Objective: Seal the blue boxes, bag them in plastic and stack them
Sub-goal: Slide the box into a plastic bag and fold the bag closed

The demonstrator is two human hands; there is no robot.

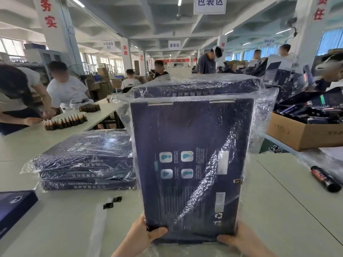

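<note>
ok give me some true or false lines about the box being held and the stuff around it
1. Both the left hand and the right hand grip the bagged blue box by its lower corners. True.
2. The stack of bagged boxes lies to the right of the held box. False: it lies to its left.
3. The cardboard carton is empty. False: it holds dark packs.
4. A black tube lies on the table. True.

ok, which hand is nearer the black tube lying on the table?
Right. The right hand grips a lower corner of the bagged box, left of the black tube; the left hand holds the other corner, farther away.
</note>
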